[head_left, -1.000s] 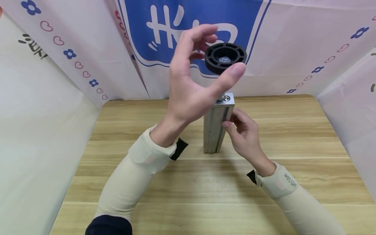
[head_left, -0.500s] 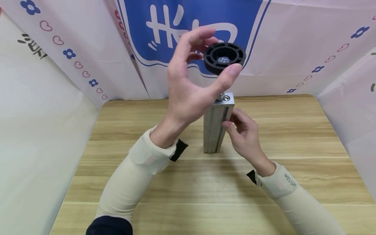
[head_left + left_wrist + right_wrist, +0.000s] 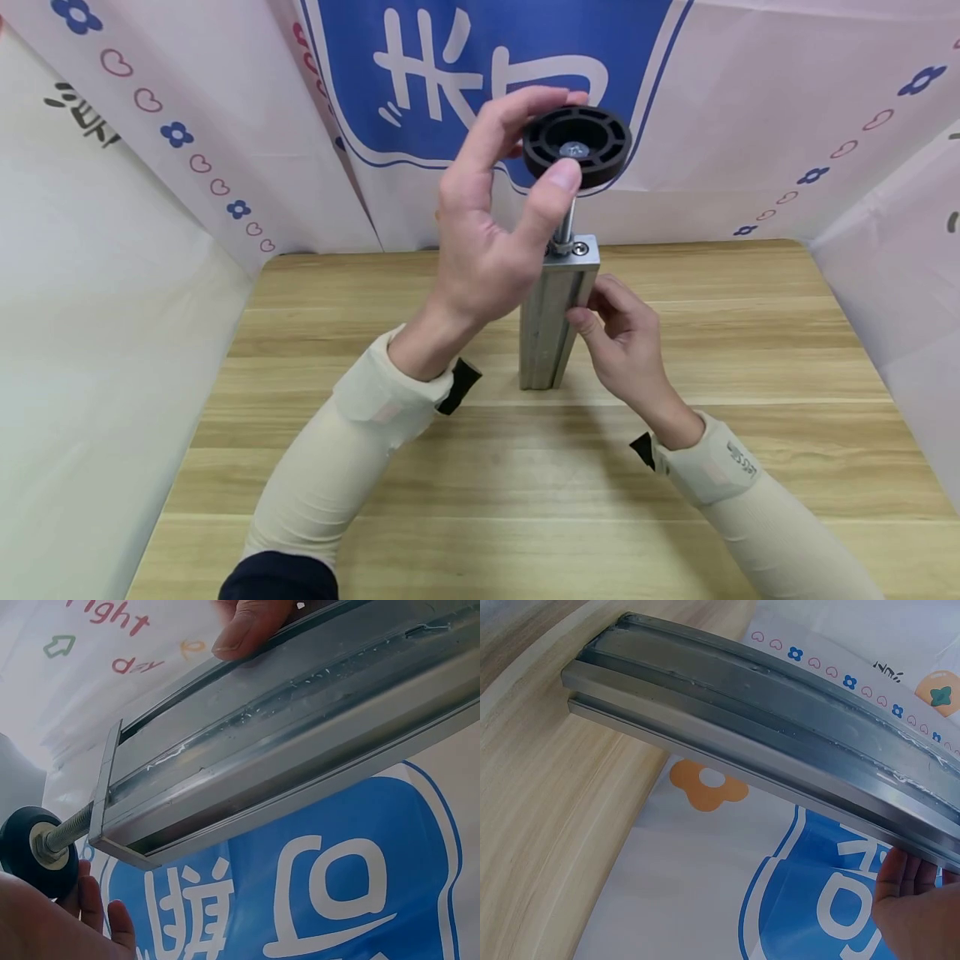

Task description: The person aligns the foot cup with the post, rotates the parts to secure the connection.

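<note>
A silver aluminium profile (image 3: 551, 325) stands upright on the table. A metal end plate (image 3: 579, 263) caps its top, and a threaded rod (image 3: 566, 223) rises from it to a round black levelling foot (image 3: 613, 160). My left hand (image 3: 483, 225) holds this foot by its edge, thumb on the near side and fingers curled round the far left. The left wrist view shows a nut (image 3: 46, 844) against the foot's underside and several fingers behind it. Lower down, my right hand (image 3: 626, 342) grips the profile's right side between thumb and fingers, the fingers partly hidden behind it.
The wood-grain table (image 3: 465, 500) stretches round the profile. Close behind it hangs a white cloth (image 3: 697, 167) with a blue printed sign (image 3: 442, 150). More cloth (image 3: 112, 292) encloses the left side, and another panel (image 3: 892, 242) the right.
My left hand has twisted on the foot: its thumb slid left along the near rim while the fingers shifted right, baring more of the rod. My right hand and the profile stay in place.
</note>
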`<state>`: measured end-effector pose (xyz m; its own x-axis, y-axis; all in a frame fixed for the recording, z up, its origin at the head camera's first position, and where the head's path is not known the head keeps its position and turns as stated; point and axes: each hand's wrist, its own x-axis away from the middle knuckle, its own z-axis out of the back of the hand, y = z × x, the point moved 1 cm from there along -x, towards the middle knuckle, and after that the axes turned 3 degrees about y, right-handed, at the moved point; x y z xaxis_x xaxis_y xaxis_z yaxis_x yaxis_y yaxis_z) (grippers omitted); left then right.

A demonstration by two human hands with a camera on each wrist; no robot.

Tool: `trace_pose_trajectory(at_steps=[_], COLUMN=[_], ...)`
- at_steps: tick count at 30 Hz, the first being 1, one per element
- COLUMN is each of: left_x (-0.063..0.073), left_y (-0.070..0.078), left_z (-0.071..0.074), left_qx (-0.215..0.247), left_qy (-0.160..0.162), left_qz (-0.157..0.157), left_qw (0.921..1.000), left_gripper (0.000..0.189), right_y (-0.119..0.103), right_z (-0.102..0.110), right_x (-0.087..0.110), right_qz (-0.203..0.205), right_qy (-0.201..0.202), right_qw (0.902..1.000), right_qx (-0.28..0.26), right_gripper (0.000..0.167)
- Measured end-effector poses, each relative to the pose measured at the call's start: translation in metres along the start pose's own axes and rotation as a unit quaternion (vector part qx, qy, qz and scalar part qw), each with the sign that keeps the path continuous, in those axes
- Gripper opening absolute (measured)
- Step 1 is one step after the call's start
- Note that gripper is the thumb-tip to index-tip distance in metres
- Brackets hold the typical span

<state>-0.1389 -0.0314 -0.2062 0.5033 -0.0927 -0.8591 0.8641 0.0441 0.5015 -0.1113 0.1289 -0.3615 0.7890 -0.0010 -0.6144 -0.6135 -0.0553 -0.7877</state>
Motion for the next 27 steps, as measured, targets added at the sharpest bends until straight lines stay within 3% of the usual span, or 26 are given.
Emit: trace_pose_trajectory(at_steps=[6,17,27], left_x=[-0.0002,-0.0029,-0.0056], left_y=[-0.0008,0.0025,0.003], left_z=[0.0003,-0.0021,-0.0024], left_qx=[0.013,-0.032,-0.053], left_qy=[-0.014,0.036,0.032], left_qz=[0.014,0.008,0.012], left_qw=[0.9997,0.9988,0.998], left_gripper=[0.056,0.064,0.069], right_y=[-0.0003,0.0009,0.0008], right_z=[0.0001,0.001,0.0006], right_x=[0.0004,0.0003,0.0005], right_qz=[-0.002,0.005,0.004], right_qy=[0.0,-0.004,-0.003], right_qw=[1.0,1.0,1.0], right_qx=[0.003,-0.001,-0.004], right_gripper=[0.06,0.059,0.06])
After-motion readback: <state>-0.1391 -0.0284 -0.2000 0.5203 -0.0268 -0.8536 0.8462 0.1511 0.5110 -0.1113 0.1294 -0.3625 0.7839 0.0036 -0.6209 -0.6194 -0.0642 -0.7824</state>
